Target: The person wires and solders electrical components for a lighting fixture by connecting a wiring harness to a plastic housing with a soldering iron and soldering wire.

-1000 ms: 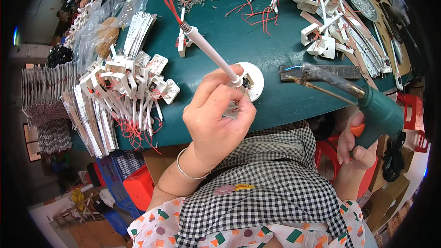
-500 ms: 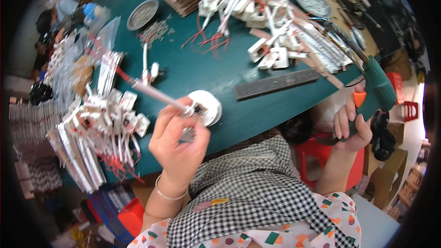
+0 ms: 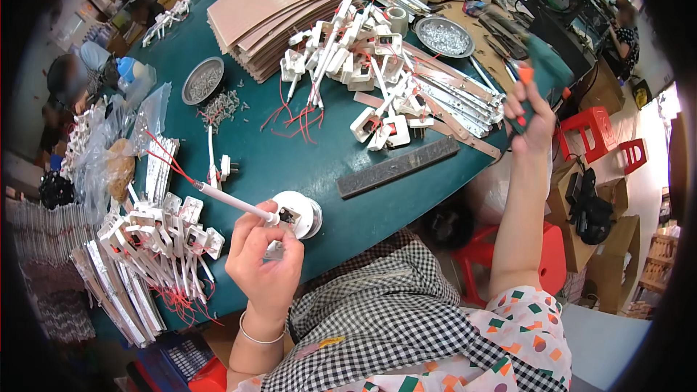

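1. Our left hand (image 3: 265, 265) pinches a small white lamp socket (image 3: 279, 218) with a thin white tube (image 3: 225, 200) and red wires (image 3: 163, 152) trailing up and to the left; fingers and thumb are pressed together around it.
2. The socket sits right against a round white base (image 3: 301, 212) at the near edge of the green table (image 3: 290, 160).
3. Our right hand (image 3: 530, 112) is closed around a green power screwdriver (image 3: 541, 72) with an orange trigger, raised off the table's right edge, well apart from the socket.
4. We judge the step goes best if the left hand keeps the socket flat and steady on the base, wires held clear, before the driver tip comes in straight and upright.
5. Just left of the left hand lies a heap of finished white sockets (image 3: 156, 236) with metal strips.
6. A dark flat bar (image 3: 398, 167) lies on the table to the right of the base.
7. Further back, toward the middle, sits a second pile of white sockets (image 3: 356, 58), with a stack of brown cardboard sheets (image 3: 279, 7) behind it.
8. Two metal dishes of screws (image 3: 203, 80) (image 3: 444, 35) sit toward the left and the far right.
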Action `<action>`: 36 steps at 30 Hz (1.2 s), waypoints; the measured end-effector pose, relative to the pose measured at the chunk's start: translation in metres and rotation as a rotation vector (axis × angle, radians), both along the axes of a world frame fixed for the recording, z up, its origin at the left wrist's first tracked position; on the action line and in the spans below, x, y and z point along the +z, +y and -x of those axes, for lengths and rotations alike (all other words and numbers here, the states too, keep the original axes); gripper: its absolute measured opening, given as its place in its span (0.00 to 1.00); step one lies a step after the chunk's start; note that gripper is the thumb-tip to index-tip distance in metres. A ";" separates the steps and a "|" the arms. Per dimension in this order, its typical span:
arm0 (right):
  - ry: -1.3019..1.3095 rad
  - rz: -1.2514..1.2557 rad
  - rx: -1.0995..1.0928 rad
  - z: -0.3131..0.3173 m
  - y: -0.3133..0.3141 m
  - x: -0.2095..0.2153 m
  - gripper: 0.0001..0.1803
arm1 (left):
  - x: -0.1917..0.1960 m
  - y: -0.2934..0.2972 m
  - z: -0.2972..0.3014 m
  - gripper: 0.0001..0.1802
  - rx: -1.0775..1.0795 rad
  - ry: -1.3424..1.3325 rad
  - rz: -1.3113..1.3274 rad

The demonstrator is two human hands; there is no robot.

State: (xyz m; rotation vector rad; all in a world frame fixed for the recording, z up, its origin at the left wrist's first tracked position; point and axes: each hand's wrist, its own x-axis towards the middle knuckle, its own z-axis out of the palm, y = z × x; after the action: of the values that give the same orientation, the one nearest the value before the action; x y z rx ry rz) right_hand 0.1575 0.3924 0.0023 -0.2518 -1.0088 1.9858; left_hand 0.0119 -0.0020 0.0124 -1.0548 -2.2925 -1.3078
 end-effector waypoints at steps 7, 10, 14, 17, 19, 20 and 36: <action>-0.493 -0.268 -0.358 0.032 -0.010 -0.006 0.12 | 0.000 -0.003 0.000 0.06 0.034 -0.020 0.010; -0.459 -0.302 -0.300 0.015 -0.025 -0.001 0.11 | 0.003 -0.002 0.002 0.05 0.019 -0.041 -0.002; -0.401 -0.331 -0.198 -0.005 -0.054 0.008 0.26 | 0.001 0.002 0.005 0.07 0.021 -0.114 -0.097; -0.340 -0.383 -0.106 -0.009 -0.078 0.010 0.30 | 0.002 0.001 0.007 0.05 0.006 -0.215 -0.124; -0.309 -0.388 -0.072 -0.005 -0.095 0.013 0.31 | 0.004 -0.001 0.009 0.04 -0.025 -0.309 -0.157; -0.300 -0.387 -0.053 -0.003 -0.102 0.014 0.33 | 0.003 -0.002 0.010 0.04 -0.022 -0.305 -0.149; -0.145 -0.158 0.327 0.004 -0.167 0.002 0.40 | 0.006 -0.018 0.016 0.04 -0.143 -0.877 -0.417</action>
State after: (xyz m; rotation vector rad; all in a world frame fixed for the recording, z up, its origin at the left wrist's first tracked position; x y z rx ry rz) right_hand 0.1538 0.2259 0.0041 -0.1525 -1.3650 2.1869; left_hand -0.0045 -0.0202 0.0183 -0.5519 -2.2838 -2.5496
